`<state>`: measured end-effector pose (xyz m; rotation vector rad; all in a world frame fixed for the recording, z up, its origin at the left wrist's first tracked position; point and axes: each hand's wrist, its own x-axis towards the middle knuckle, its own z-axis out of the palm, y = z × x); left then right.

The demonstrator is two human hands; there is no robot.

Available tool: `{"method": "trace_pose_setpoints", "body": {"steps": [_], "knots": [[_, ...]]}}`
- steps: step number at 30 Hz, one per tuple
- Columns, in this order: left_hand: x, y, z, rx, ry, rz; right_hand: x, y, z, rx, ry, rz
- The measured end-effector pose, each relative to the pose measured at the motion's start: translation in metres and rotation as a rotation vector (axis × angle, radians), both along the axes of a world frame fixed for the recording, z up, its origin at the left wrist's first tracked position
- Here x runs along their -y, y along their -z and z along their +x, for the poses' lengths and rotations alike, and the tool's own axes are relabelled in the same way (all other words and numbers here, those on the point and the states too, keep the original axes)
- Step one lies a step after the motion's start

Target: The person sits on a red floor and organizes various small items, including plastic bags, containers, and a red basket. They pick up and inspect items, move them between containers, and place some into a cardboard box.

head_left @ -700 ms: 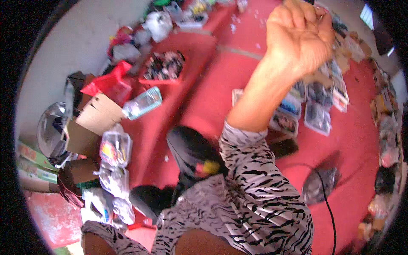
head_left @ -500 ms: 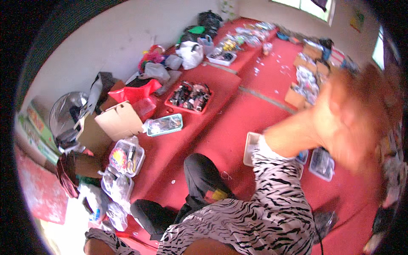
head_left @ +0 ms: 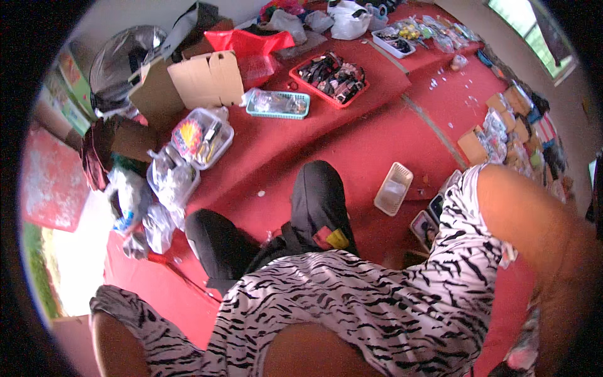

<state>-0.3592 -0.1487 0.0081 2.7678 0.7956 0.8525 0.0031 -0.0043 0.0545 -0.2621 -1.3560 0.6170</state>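
The right arm [head_left: 534, 217] swings down rightward, both hands out of view, grip impossible to tell! Between sleeve [head_left: 461, 226] and knee [head_left: 320, 191] lies the cream basket [head_left: 387, 203]. Looks like a pause between handlings; touching it needs a forward reach.

Zebra black on white ripples right across the shirt [head_left: 352, 283], over plain black trousers [head_left: 319, 191] flashing a red-and-yellow patch [head_left: 337, 239]; solid red fills the floor covering [head_left: 352, 147], brighter red on the tray [head_left: 315, 91] and glossy bag [head_left: 251, 43], turquoise on one basket [head_left: 276, 115], cream on the smaller basket [head_left: 388, 206], tan on the cardboard [head_left: 207, 81].
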Motion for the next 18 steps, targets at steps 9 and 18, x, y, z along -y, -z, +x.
{"method": "trace_pose_setpoints", "body": {"steps": [9,18], "knots": [[-0.013,0.03,-0.032,0.057,-0.093,0.021,-0.027,0.04,-0.034,0.073,0.102,-0.114],[-0.029,0.038,-0.054,0.037,-0.135,-0.008,-0.059,0.063,-0.066,0.067,0.124,-0.204]]}}
